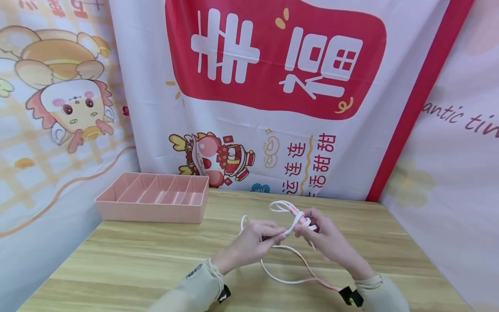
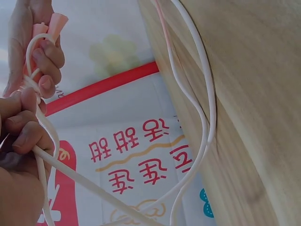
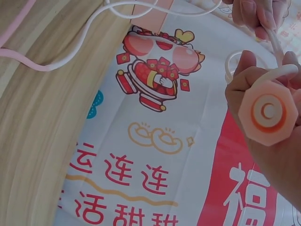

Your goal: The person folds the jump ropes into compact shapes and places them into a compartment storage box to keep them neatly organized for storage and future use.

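A jump rope with pink handles (image 2: 57,26) and a white-and-pink cord (image 1: 290,282) is between the two hands. My right hand (image 1: 329,238) grips the handles, the cord wrapped around them and a loop of it sticking out beyond the fingers. One handle's octagonal end (image 3: 248,110) faces the camera in the right wrist view. Close by on the left, my left hand (image 1: 255,240) pinches a stretch of the cord just beside the bundle. Slack cord hangs below both hands in a wide curve over the wooden table (image 1: 163,255).
A pink tray (image 1: 150,213) with several narrow compartments stands at the table's back left. Printed cloth (image 1: 234,117) hangs behind the table, with more printed sheets at both sides. Black bands (image 1: 351,297) show at the wrists.
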{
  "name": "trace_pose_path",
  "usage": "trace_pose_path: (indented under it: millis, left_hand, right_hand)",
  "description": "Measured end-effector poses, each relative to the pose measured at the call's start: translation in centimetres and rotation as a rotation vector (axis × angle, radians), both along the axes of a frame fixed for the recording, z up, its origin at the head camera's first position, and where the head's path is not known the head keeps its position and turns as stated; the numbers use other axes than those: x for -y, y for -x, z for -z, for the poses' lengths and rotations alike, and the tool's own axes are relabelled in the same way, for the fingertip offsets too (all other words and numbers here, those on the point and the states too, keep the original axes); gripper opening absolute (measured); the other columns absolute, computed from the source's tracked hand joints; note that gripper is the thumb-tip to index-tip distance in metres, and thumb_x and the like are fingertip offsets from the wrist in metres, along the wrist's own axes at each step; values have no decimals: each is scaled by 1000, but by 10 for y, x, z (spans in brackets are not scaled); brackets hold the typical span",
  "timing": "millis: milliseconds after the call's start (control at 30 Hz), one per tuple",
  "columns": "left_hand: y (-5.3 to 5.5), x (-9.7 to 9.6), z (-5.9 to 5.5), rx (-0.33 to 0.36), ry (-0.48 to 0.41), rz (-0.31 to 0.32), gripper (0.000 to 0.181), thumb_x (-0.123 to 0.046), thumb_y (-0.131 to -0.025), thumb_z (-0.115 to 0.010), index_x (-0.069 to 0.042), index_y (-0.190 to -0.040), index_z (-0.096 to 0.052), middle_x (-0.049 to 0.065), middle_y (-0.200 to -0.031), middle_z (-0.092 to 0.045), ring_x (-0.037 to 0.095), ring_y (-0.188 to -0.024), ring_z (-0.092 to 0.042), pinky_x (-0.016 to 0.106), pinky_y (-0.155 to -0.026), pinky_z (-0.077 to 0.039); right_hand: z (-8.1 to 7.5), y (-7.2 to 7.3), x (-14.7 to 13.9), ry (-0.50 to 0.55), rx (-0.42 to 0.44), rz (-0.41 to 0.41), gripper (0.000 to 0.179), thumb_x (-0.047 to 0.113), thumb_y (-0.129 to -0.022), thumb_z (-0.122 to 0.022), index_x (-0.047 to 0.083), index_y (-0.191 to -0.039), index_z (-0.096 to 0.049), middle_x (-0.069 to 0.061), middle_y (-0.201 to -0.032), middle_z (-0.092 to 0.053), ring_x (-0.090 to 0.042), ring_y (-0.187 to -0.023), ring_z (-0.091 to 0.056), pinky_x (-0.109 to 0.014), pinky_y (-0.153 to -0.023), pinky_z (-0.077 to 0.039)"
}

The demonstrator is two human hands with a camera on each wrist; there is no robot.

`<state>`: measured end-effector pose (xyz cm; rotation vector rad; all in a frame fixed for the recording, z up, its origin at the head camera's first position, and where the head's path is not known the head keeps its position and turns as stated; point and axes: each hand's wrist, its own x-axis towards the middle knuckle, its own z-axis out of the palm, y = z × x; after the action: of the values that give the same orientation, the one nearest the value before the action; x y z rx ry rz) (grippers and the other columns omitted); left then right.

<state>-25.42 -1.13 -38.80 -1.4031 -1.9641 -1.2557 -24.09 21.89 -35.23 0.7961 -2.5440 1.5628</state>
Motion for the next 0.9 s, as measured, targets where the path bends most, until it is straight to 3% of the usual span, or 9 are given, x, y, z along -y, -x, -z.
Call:
trace_pose_path:
  millis: [167, 400, 700, 900]
  left_hand:
    - [-1, 0, 0, 0, 37, -11, 20, -1, -92, -68, 2, -111, -72, 3, -86, -70, 1, -73, -57, 13, -62, -50]
    - [-5, -1, 5, -67, 130, -37, 22, -2, -92, -69, -3, -114, -73, -1, -89, -69, -1, -76, -54, 9, -67, -46]
    - [-4, 0, 2, -162, 220, -20, 18, -1, -91, -69, -3, -108, -75, -1, -86, -66, -3, -76, -54, 8, -71, -45]
    - [-5, 1, 1, -169, 250, -28, 16, -2, -92, -69, -2, -107, -75, 0, -86, -66, -4, -75, -54, 6, -69, -44]
  right_hand:
    - [1, 0, 1, 30, 21, -25, 22, 14, -96, -66, 0, -108, -55, -11, -83, -66, -13, -59, -52, -22, -47, -43]
    - [7, 0, 4, 67, 16, -68, 20, 11, -95, -66, -1, -108, -55, -9, -77, -61, -10, -55, -51, -20, -44, -41]
    - [8, -3, 7, 52, 31, -46, 25, 15, -94, -69, 0, -106, -53, -6, -68, -55, -8, -51, -46, -19, -39, -35]
    - [7, -3, 8, 46, 45, -28, 29, 18, -94, -69, -1, -106, -51, -12, -74, -63, -8, -52, -47, -19, -41, -36]
